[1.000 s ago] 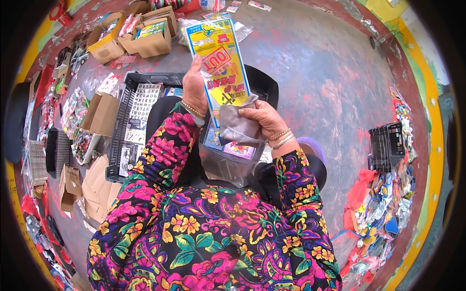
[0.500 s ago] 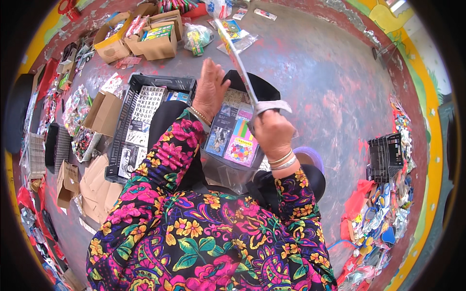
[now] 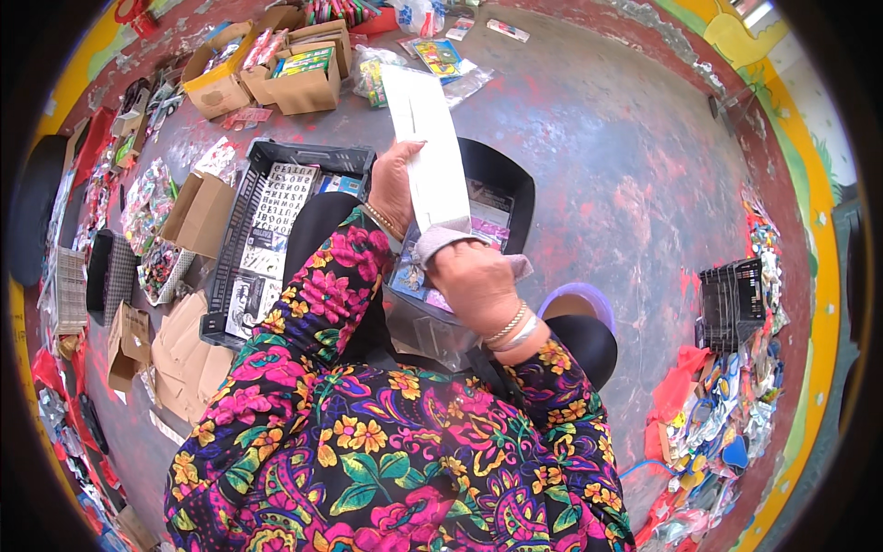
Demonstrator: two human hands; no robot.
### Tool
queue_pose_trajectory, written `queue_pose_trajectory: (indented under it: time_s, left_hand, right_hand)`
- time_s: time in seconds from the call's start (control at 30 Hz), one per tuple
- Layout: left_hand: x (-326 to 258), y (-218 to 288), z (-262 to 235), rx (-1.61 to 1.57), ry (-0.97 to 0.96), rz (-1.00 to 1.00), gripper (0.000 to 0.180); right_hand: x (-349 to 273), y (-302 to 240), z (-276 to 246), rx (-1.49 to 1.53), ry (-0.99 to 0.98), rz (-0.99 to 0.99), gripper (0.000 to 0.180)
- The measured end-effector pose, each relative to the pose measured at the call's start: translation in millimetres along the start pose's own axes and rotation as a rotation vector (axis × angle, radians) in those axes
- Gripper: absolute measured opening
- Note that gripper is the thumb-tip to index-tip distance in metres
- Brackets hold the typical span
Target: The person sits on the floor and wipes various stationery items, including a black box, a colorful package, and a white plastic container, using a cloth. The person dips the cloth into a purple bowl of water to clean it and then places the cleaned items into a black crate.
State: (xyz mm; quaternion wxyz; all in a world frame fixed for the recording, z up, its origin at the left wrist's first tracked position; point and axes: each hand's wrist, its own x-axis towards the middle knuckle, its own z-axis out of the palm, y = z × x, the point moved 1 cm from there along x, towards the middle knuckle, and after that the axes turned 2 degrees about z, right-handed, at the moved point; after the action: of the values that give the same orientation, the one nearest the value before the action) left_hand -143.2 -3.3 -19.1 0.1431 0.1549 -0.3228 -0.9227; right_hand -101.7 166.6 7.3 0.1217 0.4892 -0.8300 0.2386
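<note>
A long flat white pack (image 3: 428, 138) stands tilted in front of me, its plain face toward me. My left hand (image 3: 395, 184) is closed on its left edge, thumb lying on the white face. A grey cloth (image 3: 448, 237) is bunched in my right hand (image 3: 476, 283), whose fingers press it against the pack's lower end. Below both hands is a black bin (image 3: 515, 189) with a clear front, holding printed packets (image 3: 492, 202) that my hands and the pack partly cover.
To the left stands a black plastic crate (image 3: 216, 299) of flat printed packs. Open cardboard boxes (image 3: 308, 95) and plastic bags lie beyond. A purple-rimmed round tub (image 3: 589, 296) sits by my right knee. A small black crate (image 3: 731, 299) and heaped goods line the right wall.
The white pack has turned from edge-on to face me. My left hand, open before, now grips its edge. My right hand has moved left and down with the cloth onto its lower end.
</note>
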Motion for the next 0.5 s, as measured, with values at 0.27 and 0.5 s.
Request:
queue_pose_trajectory:
  time_s: [0.27,0.5]
  left_hand:
    - [-11.3,7.6,3.3,-0.082,-0.099,-0.145,0.034]
    - [-23.7,-7.9,22.1,-0.321,-0.339,-0.334,0.039]
  right_hand:
    - [-25.9,91.2,-57.0,1.34,0.164,0.43,0.026]
    - [-0.2,40.2,-10.6,0.372,0.076,0.074,0.053]
